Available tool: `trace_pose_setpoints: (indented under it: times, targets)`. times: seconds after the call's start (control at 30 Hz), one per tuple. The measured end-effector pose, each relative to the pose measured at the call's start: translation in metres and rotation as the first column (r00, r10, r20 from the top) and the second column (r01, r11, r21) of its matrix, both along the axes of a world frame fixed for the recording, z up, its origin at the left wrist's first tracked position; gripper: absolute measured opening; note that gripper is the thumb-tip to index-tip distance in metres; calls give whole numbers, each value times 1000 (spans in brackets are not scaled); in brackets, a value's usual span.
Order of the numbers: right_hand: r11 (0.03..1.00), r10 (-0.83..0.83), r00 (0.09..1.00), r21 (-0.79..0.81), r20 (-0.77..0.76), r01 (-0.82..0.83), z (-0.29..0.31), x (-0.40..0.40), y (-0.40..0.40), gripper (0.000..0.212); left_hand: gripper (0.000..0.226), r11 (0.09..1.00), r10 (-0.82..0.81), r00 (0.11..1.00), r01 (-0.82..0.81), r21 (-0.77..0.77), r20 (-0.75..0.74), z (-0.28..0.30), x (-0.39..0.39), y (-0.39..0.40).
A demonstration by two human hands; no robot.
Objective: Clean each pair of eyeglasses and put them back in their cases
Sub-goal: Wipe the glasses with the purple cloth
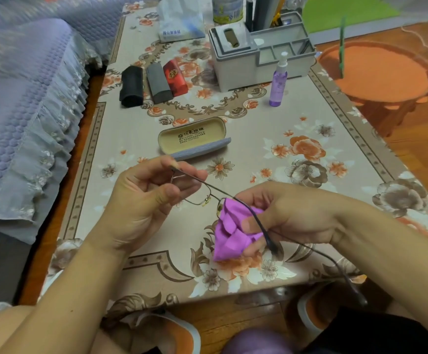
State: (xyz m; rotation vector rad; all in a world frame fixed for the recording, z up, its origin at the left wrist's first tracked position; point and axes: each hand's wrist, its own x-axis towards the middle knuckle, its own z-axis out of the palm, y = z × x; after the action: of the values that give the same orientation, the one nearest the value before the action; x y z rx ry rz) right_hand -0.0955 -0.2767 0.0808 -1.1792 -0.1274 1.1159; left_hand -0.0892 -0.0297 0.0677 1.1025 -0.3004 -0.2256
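Note:
A thin metal-framed pair of eyeglasses [209,189] hangs above the near half of the table. My left hand [146,200] pinches its left end at the hinge. My right hand [292,215] holds a purple cleaning cloth [229,232] folded round the right lens, thumb pressed on the cloth. One temple arm runs down past my right wrist. An open grey case [195,139] with a beige lining lies just beyond the hands. Further back lie three closed cases: black [131,86], grey [158,83] and red [175,77]. A purple spray bottle [278,81] stands to their right.
A grey desk organiser [261,52] and a tissue pack [179,21] stand at the table's far end. A sofa with a lilac cover [28,98] borders the left side. An orange stool [376,72] sits on the floor at the right.

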Motion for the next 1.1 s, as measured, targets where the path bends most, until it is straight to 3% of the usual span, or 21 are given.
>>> trace_pose_setpoints:
  times: [0.27, 0.5, 0.8, 0.9, 1.0, 1.1]
  targets:
    - [986, -22, 938, -147, 345, 78, -5, -2, 9, 11, 34, 999, -3, 998, 0, -36, -68, -4, -4, -5]
    - [993, -40, 905, -84, 423, 83, -6, 0, 6, 11, 33, 998, -46, 996, 42, -49, -74, -8, -6, -12]
    - [987, 2, 933, -153, 359, 56, -10, 1, 3, 28, 33, 995, -71, 993, 65, -72, -94, -6, -6, -5]
    - [990, -115, 976, -55, 183, 127, -7, 5, -3, 49, 34, 995, -95, 991, 90, -46, -95, -5, -7, -5]
    - [999, -43, 989, 20, 143, 41, -4, 6, -1, 33, 32, 992, -120, 990, 122, 27, -72, -6, -9, -11]
    - [998, 69, 979, -9, 190, -68, -10, 3, 9, 17, 33, 991, -107, 992, 112, 69, -68, -9, -11, -16]
